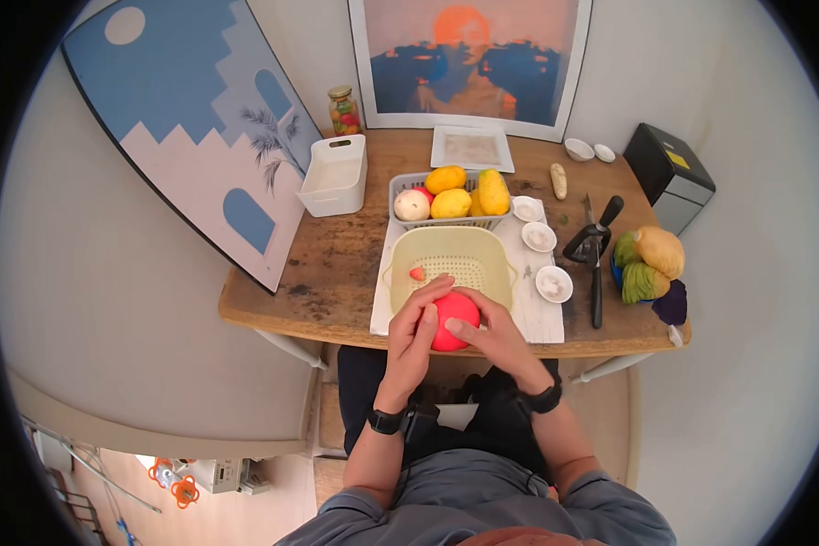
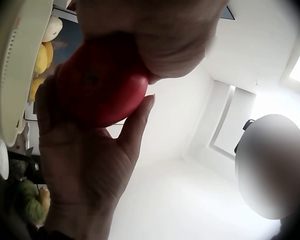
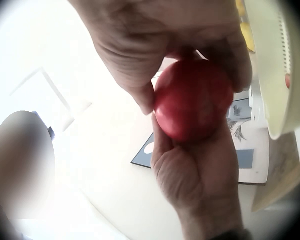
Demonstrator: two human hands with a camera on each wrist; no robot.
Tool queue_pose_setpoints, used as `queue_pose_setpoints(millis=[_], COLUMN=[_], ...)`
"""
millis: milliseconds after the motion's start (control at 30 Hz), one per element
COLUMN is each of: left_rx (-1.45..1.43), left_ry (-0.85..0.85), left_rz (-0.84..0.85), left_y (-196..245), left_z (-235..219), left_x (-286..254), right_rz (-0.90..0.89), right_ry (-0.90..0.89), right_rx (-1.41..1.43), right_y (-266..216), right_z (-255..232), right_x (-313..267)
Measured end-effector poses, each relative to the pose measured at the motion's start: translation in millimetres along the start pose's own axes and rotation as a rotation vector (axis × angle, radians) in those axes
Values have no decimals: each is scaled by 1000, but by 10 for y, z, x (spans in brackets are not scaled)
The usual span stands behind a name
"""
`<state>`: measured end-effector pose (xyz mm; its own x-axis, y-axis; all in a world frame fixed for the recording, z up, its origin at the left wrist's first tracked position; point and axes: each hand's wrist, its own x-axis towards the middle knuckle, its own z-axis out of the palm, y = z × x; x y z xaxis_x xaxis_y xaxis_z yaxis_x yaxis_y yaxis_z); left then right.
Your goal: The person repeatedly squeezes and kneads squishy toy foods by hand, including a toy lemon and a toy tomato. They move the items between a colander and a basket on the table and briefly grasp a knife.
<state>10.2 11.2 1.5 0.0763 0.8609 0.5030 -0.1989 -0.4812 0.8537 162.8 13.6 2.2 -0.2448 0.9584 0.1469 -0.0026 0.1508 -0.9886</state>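
A round, smooth red object, tomato-like (image 1: 457, 320), is held between both hands just in front of the table's front edge. My left hand (image 1: 411, 341) grips its left side, and my right hand (image 1: 503, 344) grips its right side with the thumb across the front. In the left wrist view the red object (image 2: 104, 85) shows between the palms, the right hand (image 2: 87, 165) curled round it from below. The right wrist view shows the red object (image 3: 192, 100) with the left hand (image 3: 200, 175) cupping its underside. Beyond the hands, a pale yellow colander (image 1: 491, 259) holds a small red piece (image 1: 417, 273).
A grey basket (image 1: 398, 189) of yellow produce stands behind the colander. Small white bowls (image 1: 553, 284) line its right side, with a black-handled knife (image 1: 597, 296) farther right. A white bin (image 1: 334, 182) stands at left, a blue bowl (image 1: 618, 275) with green and yellow produce at right.
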Motion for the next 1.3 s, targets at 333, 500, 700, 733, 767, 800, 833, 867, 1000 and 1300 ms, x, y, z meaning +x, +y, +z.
queue_pose_setpoints(millis=[333, 500, 700, 733, 767, 800, 833, 867, 1000, 1300], left_rx=[486, 529, 525, 571, 615, 616, 629, 642, 665, 604], left_ry=[183, 141, 157, 140, 123, 130, 142, 152, 188, 146], left_rz=[5, -40, -100, -78, -55, -59, -82, -107, -155, -142], left_y=[-208, -299, -256, -243, -232, -220, -209, -199, -188, -510], left_z=[-176, -417, -679, -738, -794, -844, -892, -935, -1073, -1049], left_x=[15, -61, -138, -156, -172, -194, -217, -243, -293, -322], right_rz=[150, -27, -108, -152, -196, -198, -272, -347, -72, -245], right_ry=[-212, 3, 94, 149, 204, 196, 239, 283, -72, 123], right_rx=[-644, -687, -1036, -1101, -1166, -1167, -1249, -1329, -1463, -1352], right_y=[-306, -196, -39, 0, 36, 94, 154, 218, 357, 49], right_z=[-421, -513, -258, -190, -130, -99, -75, -65, -140, -693], right_x=[1046, 1958, 2747, 2821, 2889, 2964, 3029, 3068, 3124, 2932])
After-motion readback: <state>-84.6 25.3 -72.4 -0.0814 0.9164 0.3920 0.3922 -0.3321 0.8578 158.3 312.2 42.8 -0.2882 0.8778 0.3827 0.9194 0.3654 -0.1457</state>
